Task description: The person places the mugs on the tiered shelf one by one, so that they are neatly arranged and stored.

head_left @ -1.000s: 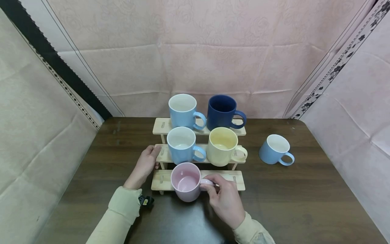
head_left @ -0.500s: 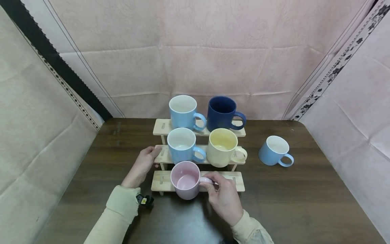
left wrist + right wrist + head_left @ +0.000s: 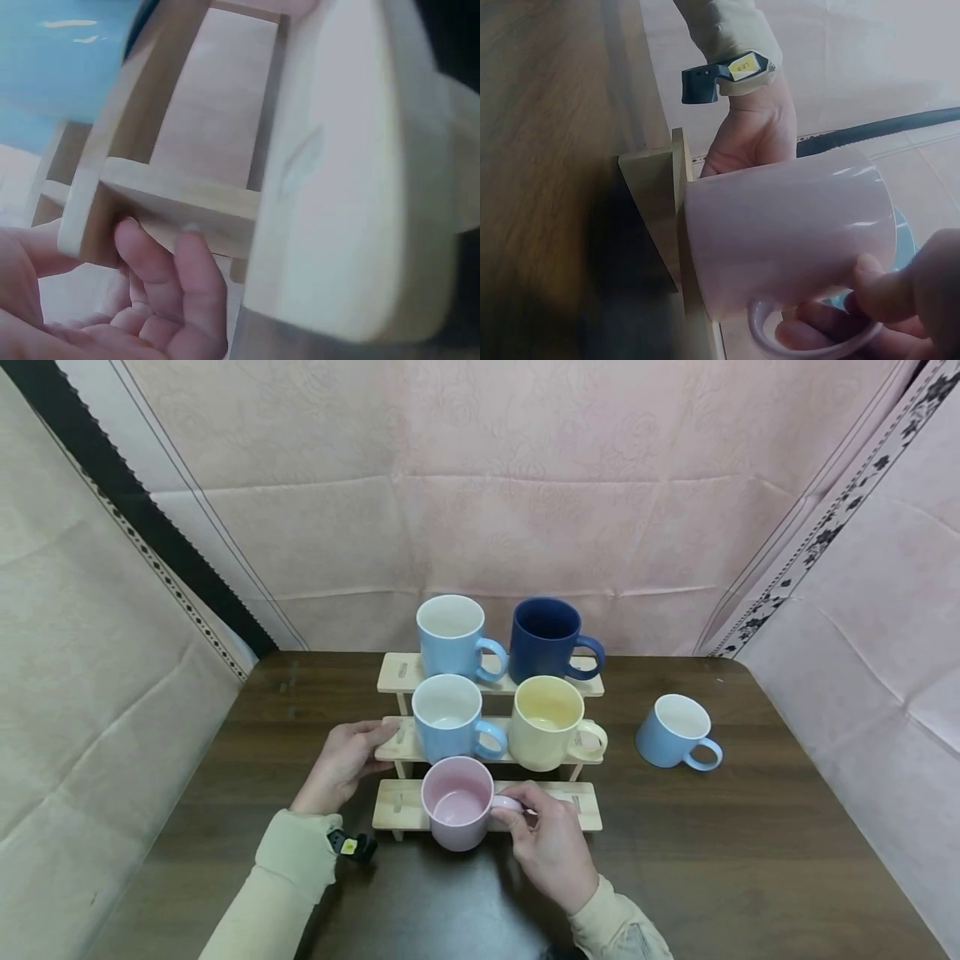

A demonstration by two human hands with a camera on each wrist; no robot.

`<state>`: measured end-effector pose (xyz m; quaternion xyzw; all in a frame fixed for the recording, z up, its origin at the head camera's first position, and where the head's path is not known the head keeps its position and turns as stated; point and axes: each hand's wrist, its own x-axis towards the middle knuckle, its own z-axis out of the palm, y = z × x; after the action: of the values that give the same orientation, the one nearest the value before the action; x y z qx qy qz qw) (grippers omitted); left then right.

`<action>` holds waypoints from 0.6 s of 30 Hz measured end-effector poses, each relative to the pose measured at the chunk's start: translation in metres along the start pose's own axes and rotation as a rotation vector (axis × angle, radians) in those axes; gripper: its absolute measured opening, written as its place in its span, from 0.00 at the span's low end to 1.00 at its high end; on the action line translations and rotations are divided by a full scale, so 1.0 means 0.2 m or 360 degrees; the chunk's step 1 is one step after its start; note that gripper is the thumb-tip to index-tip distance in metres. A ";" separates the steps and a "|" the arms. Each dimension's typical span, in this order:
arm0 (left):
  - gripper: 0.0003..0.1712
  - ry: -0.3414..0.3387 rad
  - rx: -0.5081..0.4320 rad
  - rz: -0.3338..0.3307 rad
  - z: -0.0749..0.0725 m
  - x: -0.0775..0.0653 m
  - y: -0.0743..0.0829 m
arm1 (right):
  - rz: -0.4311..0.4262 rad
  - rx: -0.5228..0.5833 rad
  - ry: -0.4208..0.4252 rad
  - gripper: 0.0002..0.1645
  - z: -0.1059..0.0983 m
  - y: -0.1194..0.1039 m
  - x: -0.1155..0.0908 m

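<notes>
My right hand (image 3: pixel 553 843) pinches the handle of a pink mug (image 3: pixel 456 806). The mug stands upright on the lowest board of a three-tier wooden rack (image 3: pixel 397 806). In the right wrist view, the pink mug (image 3: pixel 787 232) has its base against the board, and my fingers pass through its handle. My left hand (image 3: pixel 345 764) is at the left end of the middle tier. In the left wrist view, its thumb and curled fingers (image 3: pixel 199 289) hold the board's end from both sides. A light blue mug (image 3: pixel 446 731) and a pale yellow mug (image 3: pixel 546 735) occupy that tier.
On the top tier stand another light blue mug (image 3: pixel 450 639) and a dark blue mug (image 3: pixel 546 643). A third light blue mug (image 3: pixel 672 735) stands on the dark wooden table (image 3: pixel 712 860), right of the rack. Pale cloth (image 3: pixel 525 510) hangs behind and along both sides.
My left hand has shifted slightly left and away from me along the rack's end. The pink mug has moved back slightly, with my right hand still on its handle.
</notes>
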<state>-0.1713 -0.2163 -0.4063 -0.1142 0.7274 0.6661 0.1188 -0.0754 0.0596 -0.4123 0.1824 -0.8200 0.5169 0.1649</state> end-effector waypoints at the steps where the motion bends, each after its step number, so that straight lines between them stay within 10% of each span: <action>1: 0.31 -0.0013 -0.0033 -0.0008 0.00 0.00 0.00 | 0.0027 0.0021 -0.0011 0.11 0.00 0.00 0.00; 18: 0.31 -0.0110 -0.0282 -0.0122 -0.02 0.00 0.00 | 0.0191 0.0052 -0.0213 0.13 -0.03 -0.01 -0.02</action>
<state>-0.1711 -0.2199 -0.4051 -0.1290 0.6562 0.7263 0.1586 -0.0706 0.0645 -0.4109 0.1697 -0.8300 0.5260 0.0755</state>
